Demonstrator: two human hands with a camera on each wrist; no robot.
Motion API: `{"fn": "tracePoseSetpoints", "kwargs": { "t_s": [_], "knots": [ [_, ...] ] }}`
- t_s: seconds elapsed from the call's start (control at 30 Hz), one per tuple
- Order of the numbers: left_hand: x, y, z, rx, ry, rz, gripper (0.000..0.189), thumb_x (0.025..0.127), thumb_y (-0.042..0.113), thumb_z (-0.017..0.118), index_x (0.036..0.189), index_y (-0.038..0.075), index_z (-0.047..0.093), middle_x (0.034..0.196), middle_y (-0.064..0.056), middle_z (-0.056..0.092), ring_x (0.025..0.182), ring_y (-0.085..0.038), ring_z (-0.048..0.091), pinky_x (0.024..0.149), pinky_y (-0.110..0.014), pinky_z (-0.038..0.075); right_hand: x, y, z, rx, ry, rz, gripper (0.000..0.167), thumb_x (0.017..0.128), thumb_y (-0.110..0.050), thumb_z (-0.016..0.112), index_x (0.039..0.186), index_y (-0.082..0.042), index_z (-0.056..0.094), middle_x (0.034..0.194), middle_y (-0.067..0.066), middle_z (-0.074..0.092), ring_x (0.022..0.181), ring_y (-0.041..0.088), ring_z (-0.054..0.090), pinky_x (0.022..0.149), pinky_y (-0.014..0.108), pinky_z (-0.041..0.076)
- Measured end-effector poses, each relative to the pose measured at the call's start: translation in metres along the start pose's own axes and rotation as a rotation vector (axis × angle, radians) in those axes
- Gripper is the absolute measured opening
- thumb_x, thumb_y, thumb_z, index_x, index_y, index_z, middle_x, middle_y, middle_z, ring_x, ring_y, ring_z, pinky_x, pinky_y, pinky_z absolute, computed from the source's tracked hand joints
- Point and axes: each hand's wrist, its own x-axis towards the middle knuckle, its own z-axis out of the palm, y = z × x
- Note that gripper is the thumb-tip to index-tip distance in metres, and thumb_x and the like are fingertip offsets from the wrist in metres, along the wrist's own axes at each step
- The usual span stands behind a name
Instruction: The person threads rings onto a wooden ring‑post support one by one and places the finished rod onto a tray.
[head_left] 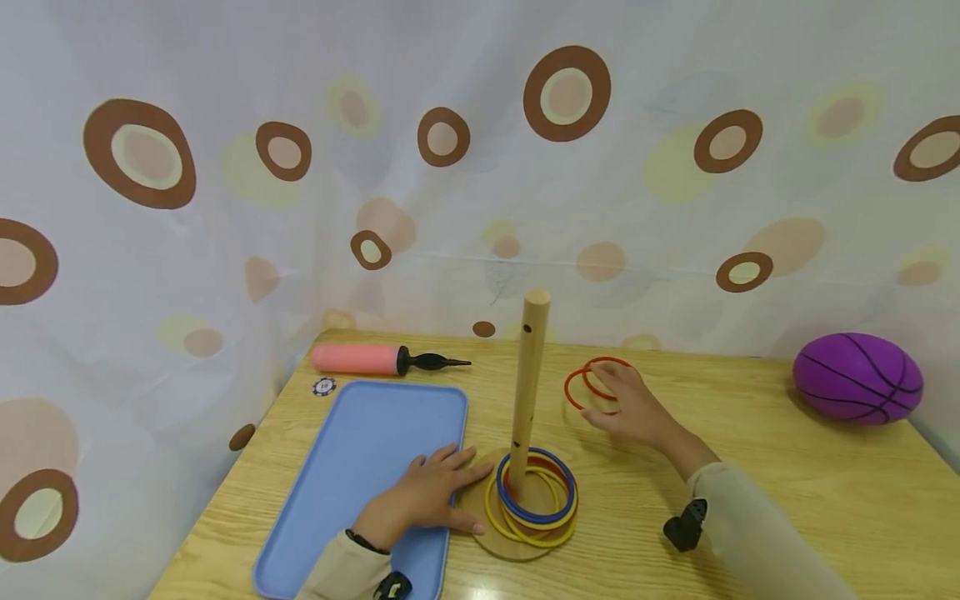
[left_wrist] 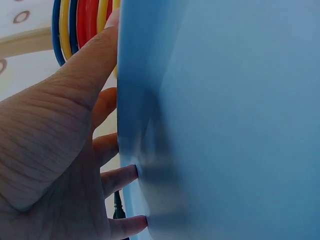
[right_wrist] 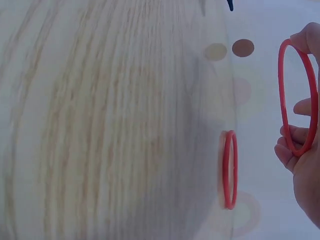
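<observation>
My right hand [head_left: 637,412] holds a thin red ring [right_wrist: 282,85] between thumb and fingers, raised above the table. A second red ring [right_wrist: 226,170] lies flat on the wood behind it. My left hand [head_left: 435,492] rests with spread fingers at the right rim of a blue tray [head_left: 360,467], beside a round wooden base [head_left: 513,552]. From this base rises a tall wooden peg [head_left: 530,375]. Blue, yellow and red rings are stacked around its foot, with a blue ring [head_left: 537,522] on top. In the left wrist view, some fingertips touch the tray's edge.
A pink hand pump [head_left: 356,359] with a black nozzle lies behind the tray, near a small numbered chip [head_left: 325,387]. At the right back sits a purple ball [head_left: 857,379]. A patterned curtain [head_left: 480,200] borders the wooden table's back and left side.
</observation>
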Motion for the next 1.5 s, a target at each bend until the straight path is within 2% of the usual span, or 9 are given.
{"fn": "tracePoseSetpoints", "kwargs": {
  "t_s": [0.1,0.3,0.37,0.53,0.73,0.93,1.13,1.3,1.5],
  "knots": [
    [0.0,0.0,0.0,0.001,0.004,0.002,0.082,0.077,0.054,0.07,0.147,0.026,0.038,0.151,-0.01,0.033,0.138,-0.036,0.026,0.098,-0.064,0.029,-0.003,-0.006,-0.006,-0.019,0.001,-0.036,0.074,0.086,-0.03,0.069,0.141,0.007,0.037,0.142,0.026,0.036,0.131,0.048,0.025,0.099,0.065,0.026],
    [0.0,-0.002,0.002,0.004,0.013,0.01,0.082,0.077,0.054,0.07,0.147,0.026,0.038,0.151,-0.01,0.033,0.138,-0.037,0.026,0.098,-0.064,0.029,-0.01,-0.022,-0.023,-0.042,-0.003,-0.069,0.073,0.085,-0.029,0.069,0.141,0.007,0.038,0.144,0.023,0.035,0.13,0.045,0.028,0.095,0.064,0.032],
    [0.001,-0.002,0.002,0.006,0.015,0.013,0.082,0.077,0.055,0.07,0.147,0.026,0.038,0.151,-0.01,0.033,0.138,-0.037,0.026,0.098,-0.064,0.029,-0.012,-0.027,-0.028,-0.039,-0.009,-0.08,0.073,0.085,-0.027,0.07,0.141,0.007,0.038,0.144,0.024,0.034,0.13,0.046,0.027,0.096,0.065,0.03],
    [0.001,-0.003,0.003,0.006,0.015,0.013,0.082,0.077,0.055,0.07,0.147,0.026,0.038,0.151,-0.01,0.033,0.138,-0.037,0.026,0.098,-0.065,0.029,-0.016,-0.04,-0.042,-0.039,-0.026,-0.121,0.074,0.084,-0.026,0.071,0.143,0.003,0.037,0.145,0.021,0.035,0.131,0.044,0.027,0.097,0.067,0.028],
    [-0.001,-0.003,0.001,0.0,0.012,0.012,0.082,0.077,0.055,0.069,0.147,0.026,0.038,0.151,-0.01,0.032,0.139,-0.037,0.026,0.098,-0.065,0.029,-0.019,-0.067,-0.065,-0.011,-0.009,-0.205,0.075,0.082,-0.022,0.072,0.145,-0.004,0.037,0.144,0.018,0.039,0.129,0.039,0.032,0.09,0.065,0.036],
    [-0.002,-0.001,0.0,0.009,0.013,0.014,0.082,0.077,0.055,0.07,0.147,0.025,0.039,0.151,-0.01,0.033,0.138,-0.037,0.027,0.098,-0.064,0.03,-0.017,-0.09,-0.089,0.026,0.075,-0.331,0.08,0.073,-0.012,0.079,0.143,-0.006,0.041,0.132,0.012,0.051,0.118,0.026,0.042,0.081,0.053,0.045],
    [-0.003,-0.001,-0.001,0.001,0.02,0.014,0.082,0.077,0.054,0.07,0.147,0.025,0.039,0.151,-0.01,0.033,0.138,-0.037,0.026,0.098,-0.065,0.029,-0.011,-0.11,-0.116,0.041,0.136,-0.482,0.085,0.067,-0.007,0.08,0.144,-0.009,0.042,0.128,0.008,0.054,0.11,0.014,0.046,0.08,0.035,0.046],
    [-0.004,-0.002,-0.001,0.001,0.019,0.008,0.082,0.077,0.054,0.07,0.147,0.025,0.039,0.151,-0.011,0.033,0.138,-0.037,0.026,0.098,-0.065,0.029,-0.005,-0.121,-0.137,0.106,0.192,-0.588,0.077,0.071,-0.014,0.078,0.14,-0.001,0.045,0.131,0.002,0.055,0.103,0.011,0.049,0.081,0.024,0.041],
    [-0.005,0.001,-0.003,-0.009,0.016,0.017,0.08,0.078,0.052,0.07,0.147,0.024,0.039,0.151,-0.011,0.033,0.138,-0.037,0.026,0.098,-0.065,0.028,-0.002,-0.14,-0.168,0.175,0.216,-0.664,0.067,0.085,-0.028,0.07,0.137,0.006,0.045,0.134,0.003,0.055,0.106,0.011,0.05,0.082,0.023,0.037]
  ]
}}
